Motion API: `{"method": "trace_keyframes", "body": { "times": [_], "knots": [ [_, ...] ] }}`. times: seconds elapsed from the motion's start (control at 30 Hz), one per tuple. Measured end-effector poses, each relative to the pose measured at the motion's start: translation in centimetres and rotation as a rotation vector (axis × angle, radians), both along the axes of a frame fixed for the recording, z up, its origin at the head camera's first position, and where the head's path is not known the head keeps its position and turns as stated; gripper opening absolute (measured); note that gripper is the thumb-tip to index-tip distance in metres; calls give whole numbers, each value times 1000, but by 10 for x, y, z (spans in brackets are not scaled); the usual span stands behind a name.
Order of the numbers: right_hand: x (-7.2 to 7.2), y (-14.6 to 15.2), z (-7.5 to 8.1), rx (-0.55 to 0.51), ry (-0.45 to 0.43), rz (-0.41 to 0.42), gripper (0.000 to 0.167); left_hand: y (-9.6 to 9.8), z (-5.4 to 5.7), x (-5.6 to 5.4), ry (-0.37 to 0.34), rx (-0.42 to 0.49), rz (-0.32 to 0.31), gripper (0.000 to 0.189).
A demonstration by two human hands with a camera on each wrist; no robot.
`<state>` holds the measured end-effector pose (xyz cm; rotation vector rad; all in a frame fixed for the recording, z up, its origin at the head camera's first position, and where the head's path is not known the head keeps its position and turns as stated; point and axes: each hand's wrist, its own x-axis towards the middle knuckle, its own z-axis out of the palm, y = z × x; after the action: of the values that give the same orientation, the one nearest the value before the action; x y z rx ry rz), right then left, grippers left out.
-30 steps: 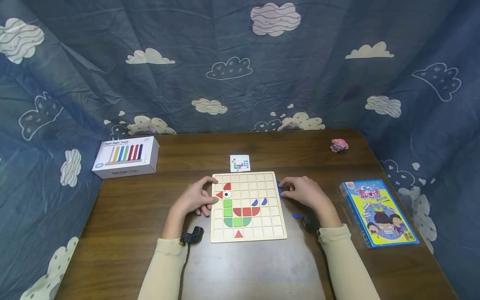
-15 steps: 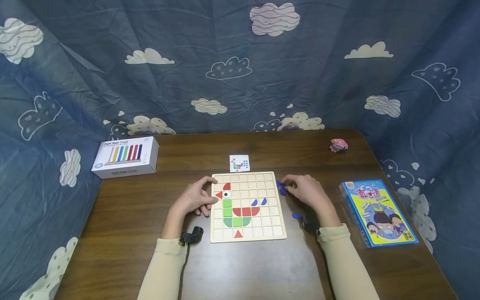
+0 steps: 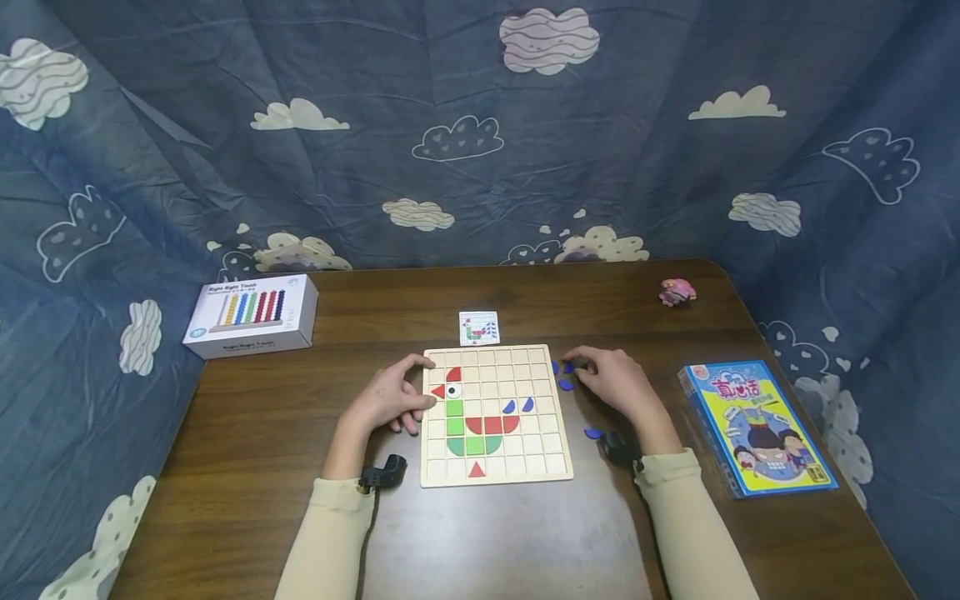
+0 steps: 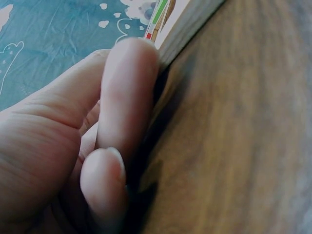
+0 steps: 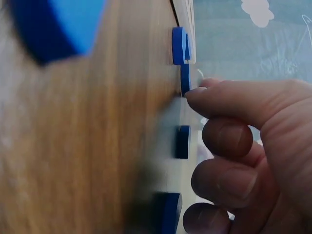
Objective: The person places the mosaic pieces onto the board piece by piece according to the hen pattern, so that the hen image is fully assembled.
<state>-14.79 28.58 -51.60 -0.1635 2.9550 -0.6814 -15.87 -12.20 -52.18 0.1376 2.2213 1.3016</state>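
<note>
A square wooden grid board (image 3: 528, 467) lies on the table, holding red, green and blue pieces and an eye piece in a bird shape. My left hand (image 3: 386, 396) touches the board's left edge with thumb and forefinger set apart; its other fingers bend beside the board, in the left wrist view too. To the board's right, my right hand (image 3: 615, 379) pinches at a blue half-moon piece (image 5: 185, 80) lying on the table, thumb tip against it. More blue pieces lie near it, one (image 3: 566, 385) just below the fingers and another (image 3: 593, 433) beside the wrist.
A small picture card (image 3: 478, 327) of the bird pattern lies behind the board. At the left back stands a white box (image 3: 251, 315). A blue and yellow box (image 3: 761, 429) lies on the right, with a pink figurine (image 3: 678, 292) farther back.
The bunched blue pieces beside the board have been spread apart by my right hand, which shifted slightly right. My left hand stays at the board's edge.
</note>
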Motion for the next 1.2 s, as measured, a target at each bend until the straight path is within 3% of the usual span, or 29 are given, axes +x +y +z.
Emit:
{"method": "trace_keyframes", "body": {
  "times": [0.23,0.53,0.63,0.83,1.0,1.2],
  "knots": [
    [2,-2,-1,23,-6,-54,43,-1,0,2,-5,3,0,63],
    [4,-7,-1,66,56,-55,36,1,-1,2,2,-4,-6,63],
    [14,-12,9,34,80,-78,36,1,-1,1,3,-1,-5,63],
    [52,-44,27,-54,68,-70,30,1,0,-1,-4,-5,-3,63],
    [71,-70,17,-65,20,-52,28,1,0,-1,-7,-11,-4,63],
    [71,-78,0,-62,28,-71,27,1,0,-1,-6,-9,-5,63]
  ]
}}
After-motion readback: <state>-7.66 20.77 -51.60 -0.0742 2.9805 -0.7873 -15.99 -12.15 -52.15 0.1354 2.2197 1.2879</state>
